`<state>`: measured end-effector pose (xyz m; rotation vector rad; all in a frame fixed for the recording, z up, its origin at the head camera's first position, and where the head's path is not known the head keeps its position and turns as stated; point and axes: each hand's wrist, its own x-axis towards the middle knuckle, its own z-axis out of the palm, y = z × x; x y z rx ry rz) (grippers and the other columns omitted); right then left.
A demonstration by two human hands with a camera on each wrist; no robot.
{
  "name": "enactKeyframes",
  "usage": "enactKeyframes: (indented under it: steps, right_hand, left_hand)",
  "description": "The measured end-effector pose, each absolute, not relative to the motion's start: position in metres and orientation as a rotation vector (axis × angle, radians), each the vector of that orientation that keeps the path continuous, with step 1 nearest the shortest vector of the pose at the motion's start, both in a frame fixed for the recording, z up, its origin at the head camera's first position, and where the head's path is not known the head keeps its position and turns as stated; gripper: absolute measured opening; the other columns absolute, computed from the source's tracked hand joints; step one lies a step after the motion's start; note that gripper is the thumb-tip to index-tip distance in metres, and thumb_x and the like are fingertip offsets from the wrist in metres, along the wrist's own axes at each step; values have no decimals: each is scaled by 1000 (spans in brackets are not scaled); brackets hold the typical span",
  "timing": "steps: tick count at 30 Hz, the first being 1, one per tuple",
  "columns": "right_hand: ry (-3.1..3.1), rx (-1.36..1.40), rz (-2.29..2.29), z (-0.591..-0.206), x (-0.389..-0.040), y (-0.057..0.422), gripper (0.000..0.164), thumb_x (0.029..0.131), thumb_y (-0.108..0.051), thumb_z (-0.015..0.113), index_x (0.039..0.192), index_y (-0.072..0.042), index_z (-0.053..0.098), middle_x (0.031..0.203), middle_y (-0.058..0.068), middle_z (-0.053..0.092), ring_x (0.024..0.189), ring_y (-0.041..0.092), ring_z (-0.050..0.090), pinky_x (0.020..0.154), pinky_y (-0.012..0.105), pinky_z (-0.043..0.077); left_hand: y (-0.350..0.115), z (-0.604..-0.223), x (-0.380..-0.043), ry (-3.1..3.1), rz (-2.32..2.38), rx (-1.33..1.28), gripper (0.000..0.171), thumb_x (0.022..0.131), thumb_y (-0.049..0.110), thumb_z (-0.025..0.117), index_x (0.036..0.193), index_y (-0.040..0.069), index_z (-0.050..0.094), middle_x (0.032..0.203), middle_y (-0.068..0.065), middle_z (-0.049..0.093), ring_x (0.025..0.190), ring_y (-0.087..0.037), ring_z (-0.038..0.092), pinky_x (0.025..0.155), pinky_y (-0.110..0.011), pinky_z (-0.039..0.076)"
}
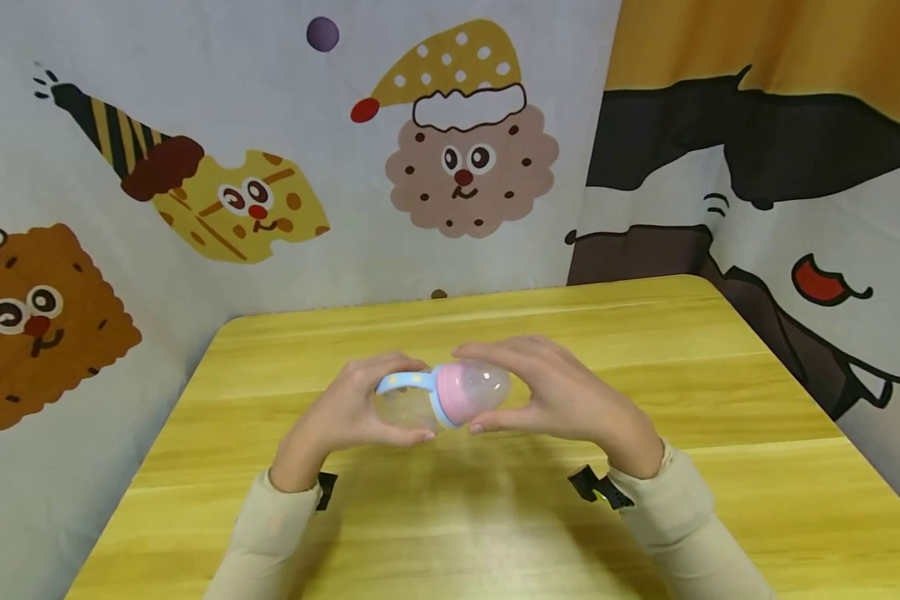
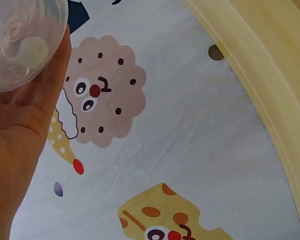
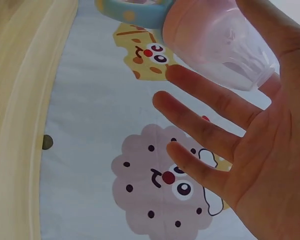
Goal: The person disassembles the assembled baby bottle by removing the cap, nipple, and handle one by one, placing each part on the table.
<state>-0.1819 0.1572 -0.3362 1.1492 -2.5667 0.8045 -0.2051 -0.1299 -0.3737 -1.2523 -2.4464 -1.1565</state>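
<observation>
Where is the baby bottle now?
In the head view, the baby bottle is just below the middle, held sideways over the yellow table, with the left hand at its bottom end and the right hand at its clear cap.

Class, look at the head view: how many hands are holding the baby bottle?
2. The left hand grips the baby bottle at its clear body, by the blue handle; the right hand holds its clear domed cap. Both hands show, though some fingers are hidden.
</observation>
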Motion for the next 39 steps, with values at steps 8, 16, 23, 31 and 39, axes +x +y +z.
enactKeyframes:
  steps: [8,16,23,31,39]
  right_hand:
    - [-2561,1199,840,-338,-182,158,63,79,-62,70,135,-35,55,125,-19,61,111,9,57,98,41,42]
    - [-2482,1316,1010,-340,-188,160,58,82,-50,74,134,-27,59,124,-15,62,109,6,59,93,36,48]
    - [-2486,1394,1118,-337,-187,163,56,84,-45,74,134,-29,57,118,-17,63,103,5,60,86,31,51]
    - [-2518,1367,1127,-335,-185,163,57,84,-46,74,136,-34,54,118,-20,60,104,3,58,88,30,51]
    - [-2594,1165,1098,-330,-184,168,74,75,-56,77,139,-37,46,122,-14,60,110,7,57,92,40,48]
  left_hand:
    - [-125,-365,-196,-2410,-1207,-1242,62,57,24,93,111,9,66,103,0,70,86,-18,67,70,-35,57]
    - [-119,-349,-187,-2336,-1267,-1319,57,58,16,92,108,4,67,99,-3,70,84,-21,67,71,-36,57]
    - [-120,-351,-188,-2329,-1307,-1363,59,58,15,93,109,4,66,100,-3,70,86,-23,68,72,-37,57]
    - [-121,-349,-187,-2330,-1315,-1339,58,58,14,92,109,4,66,100,-1,70,85,-21,67,71,-37,57]
    - [-122,-351,-188,-2359,-1286,-1294,59,59,16,92,111,5,66,99,-1,70,81,-23,67,70,-38,57]
